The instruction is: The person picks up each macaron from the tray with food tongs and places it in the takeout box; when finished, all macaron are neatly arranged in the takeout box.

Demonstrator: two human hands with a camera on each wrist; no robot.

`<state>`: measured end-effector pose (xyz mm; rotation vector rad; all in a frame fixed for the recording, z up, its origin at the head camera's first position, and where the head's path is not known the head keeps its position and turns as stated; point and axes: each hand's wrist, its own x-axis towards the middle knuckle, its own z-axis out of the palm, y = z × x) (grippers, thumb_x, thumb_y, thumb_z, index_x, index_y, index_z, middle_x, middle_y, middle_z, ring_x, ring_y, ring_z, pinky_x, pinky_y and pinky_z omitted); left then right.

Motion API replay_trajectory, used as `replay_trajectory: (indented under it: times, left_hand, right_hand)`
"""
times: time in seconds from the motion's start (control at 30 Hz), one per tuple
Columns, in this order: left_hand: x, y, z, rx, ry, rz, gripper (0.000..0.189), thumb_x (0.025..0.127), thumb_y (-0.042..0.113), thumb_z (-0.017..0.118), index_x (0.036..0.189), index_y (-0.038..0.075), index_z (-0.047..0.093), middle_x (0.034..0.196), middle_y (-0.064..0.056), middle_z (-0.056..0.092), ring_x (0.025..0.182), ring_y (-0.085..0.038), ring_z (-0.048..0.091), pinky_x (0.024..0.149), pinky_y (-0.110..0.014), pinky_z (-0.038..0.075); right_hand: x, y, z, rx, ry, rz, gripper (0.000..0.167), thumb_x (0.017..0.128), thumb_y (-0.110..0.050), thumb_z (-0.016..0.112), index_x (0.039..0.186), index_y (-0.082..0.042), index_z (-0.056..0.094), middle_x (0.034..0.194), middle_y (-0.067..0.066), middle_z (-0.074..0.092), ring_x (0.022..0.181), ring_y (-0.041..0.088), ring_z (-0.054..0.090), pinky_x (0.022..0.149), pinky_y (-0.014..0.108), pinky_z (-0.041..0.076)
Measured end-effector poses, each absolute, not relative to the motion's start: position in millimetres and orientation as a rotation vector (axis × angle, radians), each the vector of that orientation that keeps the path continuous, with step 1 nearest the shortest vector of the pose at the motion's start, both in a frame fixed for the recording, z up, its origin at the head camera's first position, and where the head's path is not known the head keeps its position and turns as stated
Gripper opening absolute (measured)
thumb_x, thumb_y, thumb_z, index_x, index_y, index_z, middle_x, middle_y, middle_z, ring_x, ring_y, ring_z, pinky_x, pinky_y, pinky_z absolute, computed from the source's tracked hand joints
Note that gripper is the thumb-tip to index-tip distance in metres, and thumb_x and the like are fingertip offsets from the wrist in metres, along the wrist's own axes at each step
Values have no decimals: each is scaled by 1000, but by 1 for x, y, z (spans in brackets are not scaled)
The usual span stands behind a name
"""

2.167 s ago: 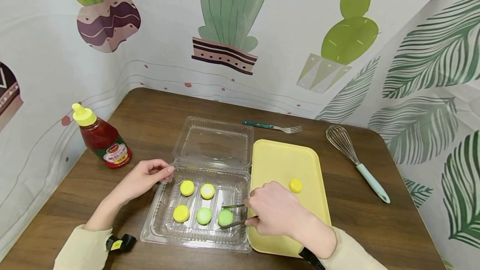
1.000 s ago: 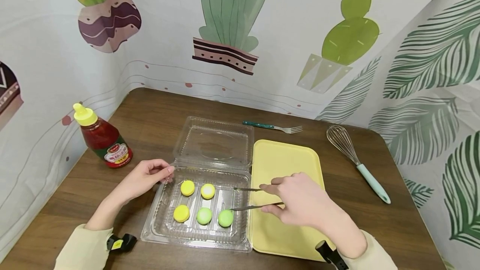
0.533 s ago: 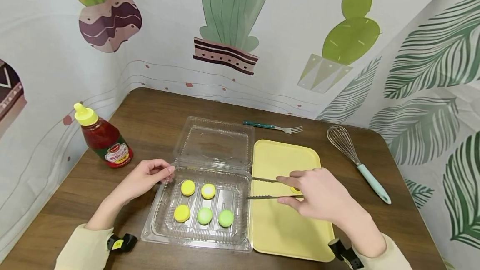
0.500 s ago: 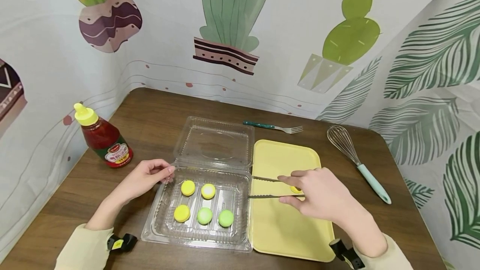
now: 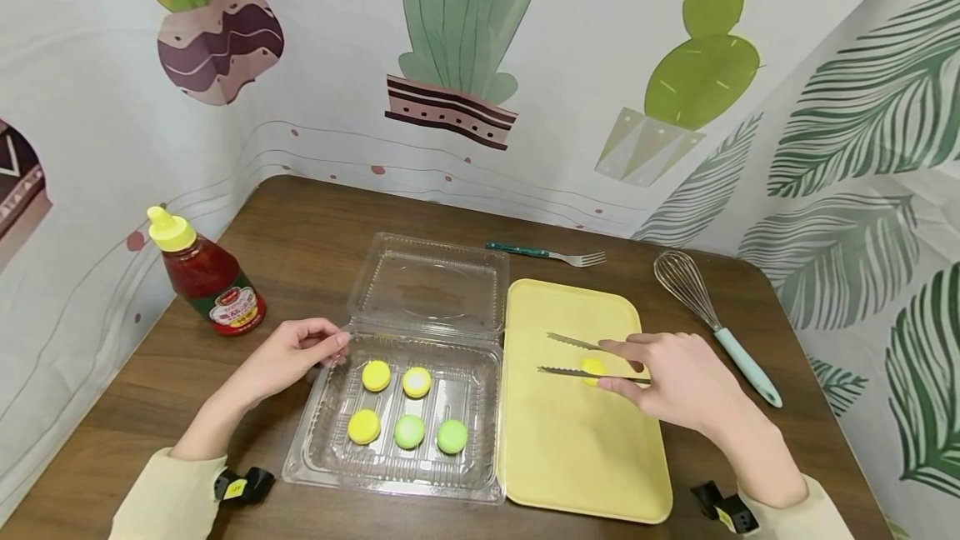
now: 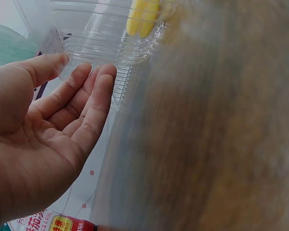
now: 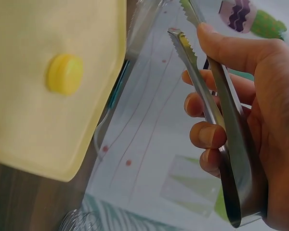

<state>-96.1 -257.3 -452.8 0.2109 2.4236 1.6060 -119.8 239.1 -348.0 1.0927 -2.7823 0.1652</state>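
Note:
My right hand (image 5: 678,377) holds metal tongs (image 7: 231,120) over the yellow tray (image 5: 585,465). Their serrated tips stand apart with nothing between them. Below the tongs a single yellow macaron (image 5: 592,366) lies on the tray, partly covered by one arm; the right wrist view shows it whole (image 7: 66,73). My left hand (image 5: 288,357) pinches the upper left rim of an open clear plastic box (image 5: 390,486), thumb on one side and fingers on the other. Inside the box sit three yellow macarons (image 5: 363,427) and two green macarons (image 5: 452,437).
A red sauce bottle (image 5: 213,290) with a yellow cap stands left of the box. Behind the tray lies a fork (image 5: 525,250), and a whisk (image 5: 720,332) rests at the right. The box's lid (image 5: 431,286) is folded back toward the patterned cloth.
From the green macaron at the box's lower right, my right hand has drawn the tongs away rightward, now over the tray's lone yellow macaron. My left hand stays put.

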Motion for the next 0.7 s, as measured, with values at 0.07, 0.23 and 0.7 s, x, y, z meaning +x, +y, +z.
replay_trajectory:
  times: [0.07,0.23,0.7]
  left_hand:
    - [-96,-257,-453,214,2427,1608,24,101,23,62,102,-1,68,86,-9,69,77,-18,64,67,-29,53]
    - [-97,-256,-452,227,2425,1618,24,101,22,62,101,-1,68,86,-9,69,76,-17,63,67,-30,54]
    - [-95,-257,-451,212,2416,1614,26,100,23,63,103,-2,68,87,-9,70,78,-18,65,69,-30,55]
  right_hand:
    - [-121,245,-350,1066,-2791,164,37,77,-41,84,106,-18,77,65,-21,43,52,-5,33,47,20,29]
    - [-124,257,-357,1019,-2822,152,37,78,-41,84,106,-18,77,62,-20,37,52,-3,32,46,21,27]
    - [-124,281,-373,947,-2914,126,35,79,-38,84,106,-18,77,62,-22,39,52,-2,34,45,23,29]
